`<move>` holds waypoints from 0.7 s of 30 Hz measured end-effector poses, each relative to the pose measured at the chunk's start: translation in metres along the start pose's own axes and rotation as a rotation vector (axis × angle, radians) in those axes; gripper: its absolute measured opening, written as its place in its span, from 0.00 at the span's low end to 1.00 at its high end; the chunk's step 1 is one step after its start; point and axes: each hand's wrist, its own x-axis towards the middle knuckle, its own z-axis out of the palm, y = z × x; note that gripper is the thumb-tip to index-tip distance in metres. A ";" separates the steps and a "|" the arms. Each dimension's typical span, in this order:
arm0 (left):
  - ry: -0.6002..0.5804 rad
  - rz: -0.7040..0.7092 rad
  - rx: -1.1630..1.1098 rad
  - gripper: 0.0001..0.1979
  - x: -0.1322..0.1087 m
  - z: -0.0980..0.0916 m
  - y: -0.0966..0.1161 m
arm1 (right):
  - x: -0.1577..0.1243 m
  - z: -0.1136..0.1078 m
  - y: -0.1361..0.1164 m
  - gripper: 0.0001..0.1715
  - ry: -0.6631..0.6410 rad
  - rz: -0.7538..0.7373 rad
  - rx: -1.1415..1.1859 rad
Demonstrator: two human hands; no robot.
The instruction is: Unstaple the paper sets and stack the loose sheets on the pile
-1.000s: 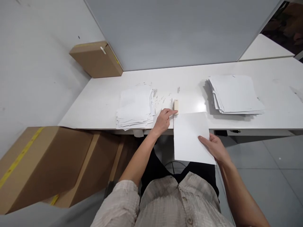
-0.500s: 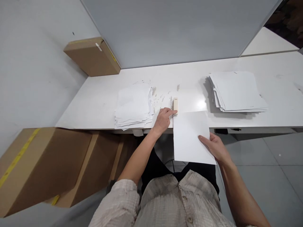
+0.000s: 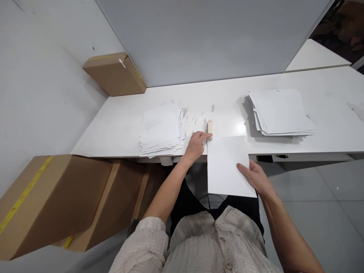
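A small beige stapler (image 3: 210, 128) stands on the white table near its front edge. My left hand (image 3: 196, 145) has its fingers curled, with the forefinger pressed on the stapler's near end. White paper sheets (image 3: 226, 168) reach over the table edge toward me, their upper left corner at the stapler's near end; how many sheets there are I cannot tell. My right hand (image 3: 257, 178) pinches their right side, thumb on top and fingers underneath. To the left lies a pile of papers (image 3: 160, 127); another stack of paper (image 3: 280, 112) lies to the right.
Small paper scraps (image 3: 193, 119) lie between the left pile and the stapler. A cardboard box (image 3: 116, 76) rests at the table's back left corner. Larger cardboard boxes (image 3: 62, 201) stand below on my left. A grey panel (image 3: 210, 41) rises behind the table (image 3: 125, 121).
The view has shifted slightly. My left forefinger stays on the stapler and my right hand keeps its hold on the paper; little else differs.
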 end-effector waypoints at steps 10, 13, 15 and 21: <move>-0.017 -0.028 -0.063 0.29 0.000 -0.003 0.000 | -0.027 -0.032 -0.021 0.27 0.047 0.021 -0.061; -0.024 -0.019 -0.068 0.28 0.000 -0.003 -0.001 | -0.033 -0.068 -0.057 0.24 0.280 -0.073 -0.154; -0.028 -0.022 -0.070 0.28 0.000 -0.003 -0.001 | -0.026 -0.094 -0.089 0.21 0.496 -0.195 -0.262; -0.008 -0.014 -0.074 0.28 -0.002 -0.002 -0.001 | 0.041 -0.148 -0.174 0.18 0.652 -0.313 -0.603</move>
